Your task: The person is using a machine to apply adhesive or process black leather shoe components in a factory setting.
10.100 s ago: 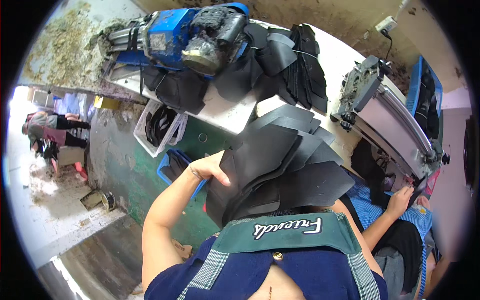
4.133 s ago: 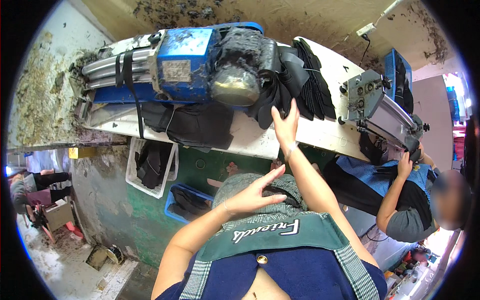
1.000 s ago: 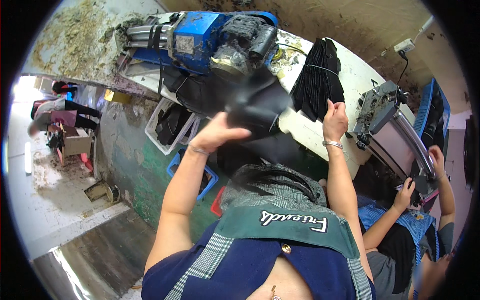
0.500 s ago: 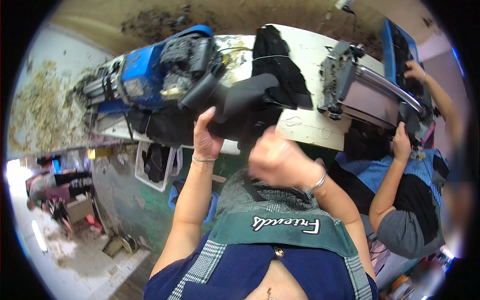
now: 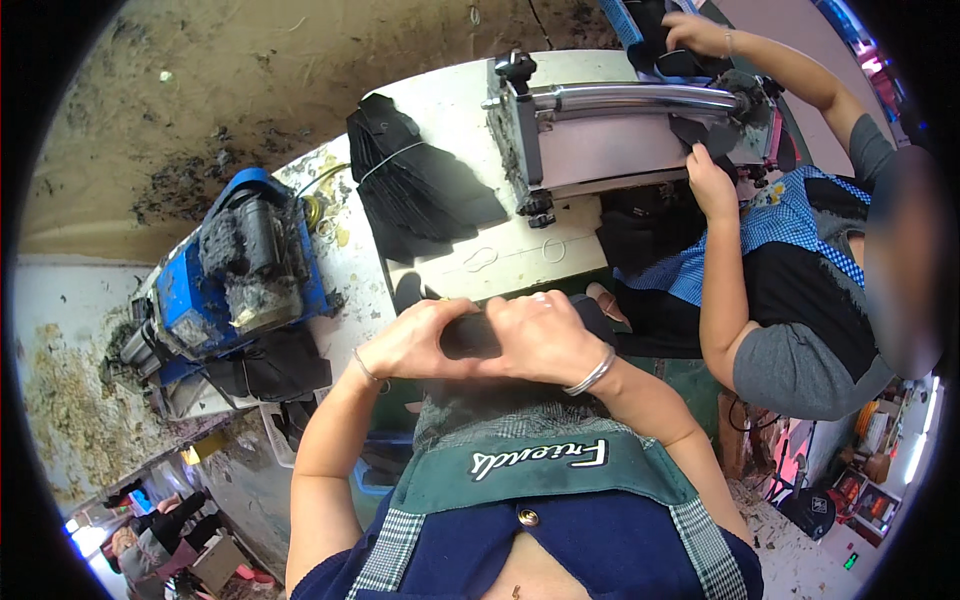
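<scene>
In front of my apron, both hands grip a dark, flat piece of material (image 5: 470,338). My left hand (image 5: 408,342) has its thumb and fingers around the left side. My right hand (image 5: 545,340) holds the other side, so the thumbs nearly meet below the piece. Much of the piece is hidden by the fingers. Beyond my hands, a fanned bundle of black pieces (image 5: 425,185), bound with a thin band, lies on the white table (image 5: 440,275). Thin loops (image 5: 552,250) rest beside it.
Left stands a blue machine (image 5: 190,305) caked with grey lint, with black pieces (image 5: 275,365) near it. At right is a machine with a metal roller (image 5: 635,97). A co-worker's hand (image 5: 712,185) holds dark material there; their other hand reaches into a blue basket (image 5: 625,22).
My view has swung right. My hands have come together close to my apron around the dark piece; earlier the left held black material near the blue machine and the right was a blur.
</scene>
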